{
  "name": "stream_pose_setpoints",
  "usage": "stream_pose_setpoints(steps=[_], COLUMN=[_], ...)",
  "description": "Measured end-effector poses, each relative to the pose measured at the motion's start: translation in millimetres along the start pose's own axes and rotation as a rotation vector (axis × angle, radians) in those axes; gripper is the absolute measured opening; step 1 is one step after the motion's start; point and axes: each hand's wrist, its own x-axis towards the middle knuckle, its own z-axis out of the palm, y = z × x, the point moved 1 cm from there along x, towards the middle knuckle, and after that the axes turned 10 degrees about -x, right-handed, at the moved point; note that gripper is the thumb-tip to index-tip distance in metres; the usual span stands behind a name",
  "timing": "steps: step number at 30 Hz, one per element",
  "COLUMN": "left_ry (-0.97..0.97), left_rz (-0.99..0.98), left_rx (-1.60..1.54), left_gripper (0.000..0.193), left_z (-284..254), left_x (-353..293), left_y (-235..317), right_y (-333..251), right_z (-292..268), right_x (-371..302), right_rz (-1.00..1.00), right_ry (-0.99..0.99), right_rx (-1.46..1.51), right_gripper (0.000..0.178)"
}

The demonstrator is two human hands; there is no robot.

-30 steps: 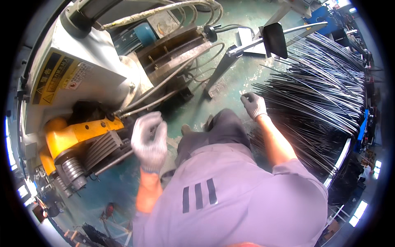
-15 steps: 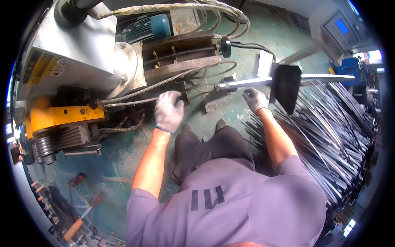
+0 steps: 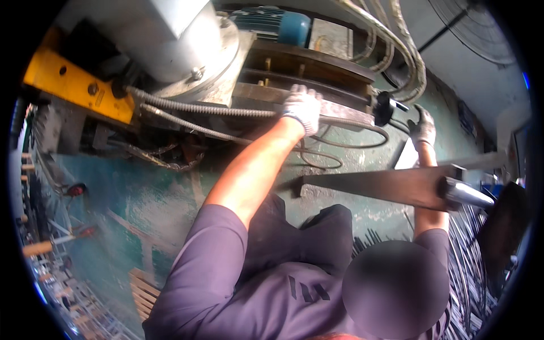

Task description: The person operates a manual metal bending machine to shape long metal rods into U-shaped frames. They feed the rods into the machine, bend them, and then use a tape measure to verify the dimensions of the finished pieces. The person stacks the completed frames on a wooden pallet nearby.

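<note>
My left hand [image 3: 302, 109], in a pale knit glove, rests on the front edge of the machine's metal slide [image 3: 340, 111]. Its fingers lie forward over that edge, holding nothing that I can see. My right hand [image 3: 423, 126], gloved too, is raised beside a black handwheel [image 3: 383, 109] at the slide's right end. The fingers and thumb of this hand are apart, close to the wheel's short handle [image 3: 401, 106], with a small gap between. A ribbed metal hose [image 3: 198, 110] runs under my left wrist.
A long metal beam [image 3: 379, 187] crosses above my right forearm, with a round bar at its end. Thin metal rods [image 3: 467, 255] are heaped at lower right. A yellow machine part [image 3: 76, 85] stands left, a blue motor [image 3: 293, 28] behind the slide. Covered cables [image 3: 416, 56] loop at upper right.
Both hands have moved forward: the left onto the slide's edge, the right from near the bar up to the handwheel. The view has shifted closer to the machine.
</note>
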Motion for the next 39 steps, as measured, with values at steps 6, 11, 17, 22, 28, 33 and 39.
stream_pose_setpoints(steps=[6,11,17,22,28,33,39], left_ry=[0.048,0.101,0.191,0.227,0.016,0.141,0.119], left_rz=[0.072,0.094,0.116,0.045,-0.026,0.016,0.023], left_rx=[0.055,0.072,0.114,0.092,0.085,0.084,0.097], left_gripper=[0.036,0.039,0.033,0.035,0.036,0.035,0.037], left_z=[23.9,29.0,40.1,40.1,35.2,41.5,41.2], left_x=[9.7,6.0,4.4,-0.7,23.4,23.7,30.7], left_y=[16.0,-1.1,1.3,12.1,-3.2,3.6,4.9], right_y=[34.4,17.7,30.4,36.2,8.9,11.6,17.7], right_z=[83.3,128.2,193.1,254.9,169.5,133.2,131.0], right_x=[51.2,44.9,-5.5,47.6,130.0,77.3,94.4], right_rz=[-0.128,-0.14,-0.132,-0.086,-0.436,-0.213,-0.395], right_ry=[-0.315,-0.354,-0.294,-0.114,0.01,-0.03,-0.131], right_rx=[-0.005,-0.02,0.037,0.168,-0.414,-0.371,-0.234], right_gripper=[0.074,0.028,0.024,0.02,0.015,0.021,0.021])
